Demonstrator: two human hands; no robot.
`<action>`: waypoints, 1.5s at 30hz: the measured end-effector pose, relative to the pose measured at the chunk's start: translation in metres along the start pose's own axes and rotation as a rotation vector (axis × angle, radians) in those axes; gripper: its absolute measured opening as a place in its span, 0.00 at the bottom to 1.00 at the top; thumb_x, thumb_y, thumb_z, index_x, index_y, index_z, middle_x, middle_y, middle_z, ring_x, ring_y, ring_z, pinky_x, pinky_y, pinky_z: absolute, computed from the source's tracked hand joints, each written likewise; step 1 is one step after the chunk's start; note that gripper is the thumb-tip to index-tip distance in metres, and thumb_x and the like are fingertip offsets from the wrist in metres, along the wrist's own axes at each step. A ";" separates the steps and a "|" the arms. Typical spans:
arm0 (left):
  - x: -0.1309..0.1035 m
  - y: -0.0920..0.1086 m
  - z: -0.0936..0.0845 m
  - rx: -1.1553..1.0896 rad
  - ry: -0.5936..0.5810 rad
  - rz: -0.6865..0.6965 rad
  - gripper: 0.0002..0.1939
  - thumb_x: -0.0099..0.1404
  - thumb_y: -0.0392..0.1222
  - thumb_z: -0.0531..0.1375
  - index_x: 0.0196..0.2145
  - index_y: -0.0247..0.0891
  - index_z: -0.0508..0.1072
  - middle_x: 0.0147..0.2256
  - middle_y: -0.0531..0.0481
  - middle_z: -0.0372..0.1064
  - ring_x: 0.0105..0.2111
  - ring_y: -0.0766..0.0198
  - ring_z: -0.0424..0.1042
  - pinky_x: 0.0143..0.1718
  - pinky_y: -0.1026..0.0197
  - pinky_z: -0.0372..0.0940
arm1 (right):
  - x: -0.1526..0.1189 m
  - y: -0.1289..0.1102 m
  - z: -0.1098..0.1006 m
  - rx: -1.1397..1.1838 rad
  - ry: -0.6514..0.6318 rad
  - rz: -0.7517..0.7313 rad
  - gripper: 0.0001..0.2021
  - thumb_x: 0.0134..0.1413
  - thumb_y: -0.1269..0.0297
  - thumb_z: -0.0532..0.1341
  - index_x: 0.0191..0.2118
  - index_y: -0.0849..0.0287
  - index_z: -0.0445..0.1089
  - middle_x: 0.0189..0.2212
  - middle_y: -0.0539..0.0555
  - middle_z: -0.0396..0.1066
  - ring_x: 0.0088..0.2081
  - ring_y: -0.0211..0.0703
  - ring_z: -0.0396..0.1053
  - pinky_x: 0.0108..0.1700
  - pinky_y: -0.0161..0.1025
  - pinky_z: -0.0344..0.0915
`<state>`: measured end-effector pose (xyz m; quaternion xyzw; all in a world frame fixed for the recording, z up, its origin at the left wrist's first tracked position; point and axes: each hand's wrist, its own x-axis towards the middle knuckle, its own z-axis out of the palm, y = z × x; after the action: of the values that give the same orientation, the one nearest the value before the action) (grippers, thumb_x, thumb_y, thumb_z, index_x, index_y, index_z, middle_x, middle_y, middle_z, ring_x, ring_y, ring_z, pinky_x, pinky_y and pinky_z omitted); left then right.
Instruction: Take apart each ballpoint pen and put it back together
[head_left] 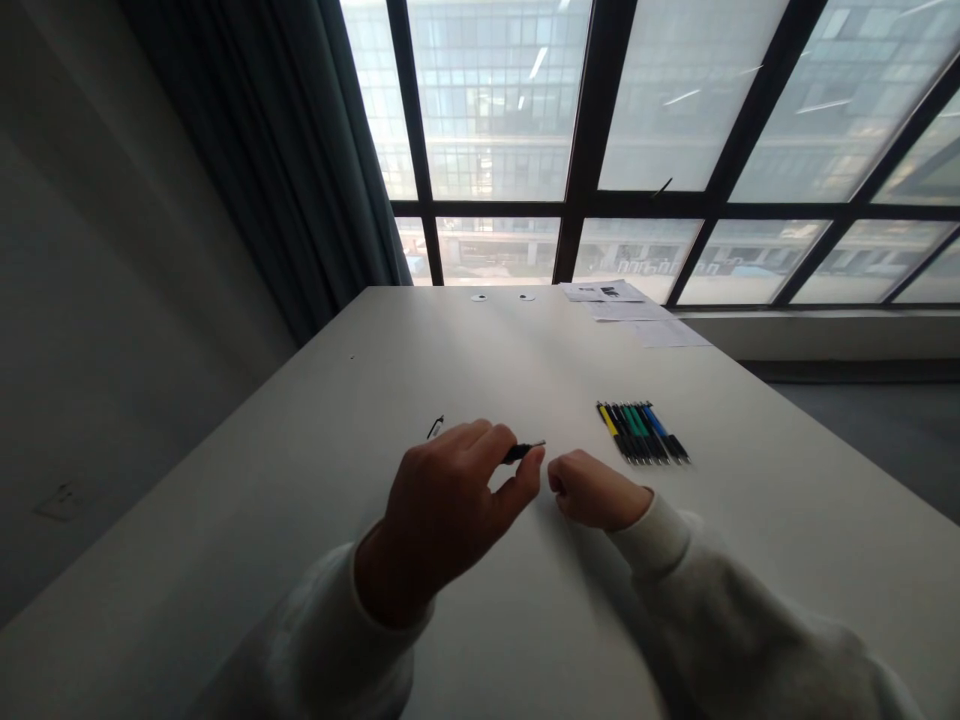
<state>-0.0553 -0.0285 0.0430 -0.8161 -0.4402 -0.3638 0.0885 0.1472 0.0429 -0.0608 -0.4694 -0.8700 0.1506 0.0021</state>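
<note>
Left hand (454, 495) pinches a black pen (519, 453) — axis crosswise, silver tip (540, 443) rightward — right hand (598, 490) curled, grip unclear.

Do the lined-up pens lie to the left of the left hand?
No, the row of pens lies on the white table, well to the right of the left hand.

Papers (626, 311): well beyond my right fingers (571, 476), at the far end of the desk (465, 345); dark print, too small for me to read.
Window (634, 238): past the papers, pale letter-like shapes (643, 267) show through the glass; I can't make out a word.
Black-and-white piece (435, 428): just beyond my left fingers (489, 438), its marks too tiny to read.
</note>
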 end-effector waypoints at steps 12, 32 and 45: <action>-0.002 -0.001 0.001 -0.014 -0.041 0.000 0.16 0.69 0.45 0.56 0.26 0.35 0.70 0.19 0.55 0.63 0.18 0.70 0.58 0.20 0.66 0.50 | 0.000 -0.001 0.007 0.024 0.039 0.025 0.07 0.49 0.80 0.59 0.29 0.64 0.73 0.29 0.61 0.75 0.34 0.48 0.73 0.38 0.39 0.62; -0.003 0.001 0.001 -0.109 -0.077 0.129 0.04 0.68 0.38 0.57 0.35 0.37 0.71 0.23 0.56 0.67 0.20 0.69 0.65 0.22 0.65 0.56 | -0.066 -0.057 -0.094 0.832 0.334 -0.363 0.10 0.62 0.59 0.62 0.38 0.62 0.74 0.29 0.52 0.72 0.30 0.37 0.67 0.32 0.34 0.65; -0.003 0.000 0.001 -0.029 -0.120 0.237 0.06 0.71 0.39 0.56 0.36 0.37 0.72 0.25 0.55 0.68 0.22 0.67 0.66 0.23 0.62 0.55 | -0.065 -0.055 -0.090 0.821 0.400 -0.262 0.10 0.63 0.60 0.61 0.35 0.61 0.72 0.26 0.52 0.71 0.28 0.37 0.67 0.29 0.34 0.65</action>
<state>-0.0558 -0.0299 0.0404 -0.8839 -0.3398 -0.3075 0.0928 0.1517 -0.0145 0.0485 -0.3357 -0.7730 0.3871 0.3742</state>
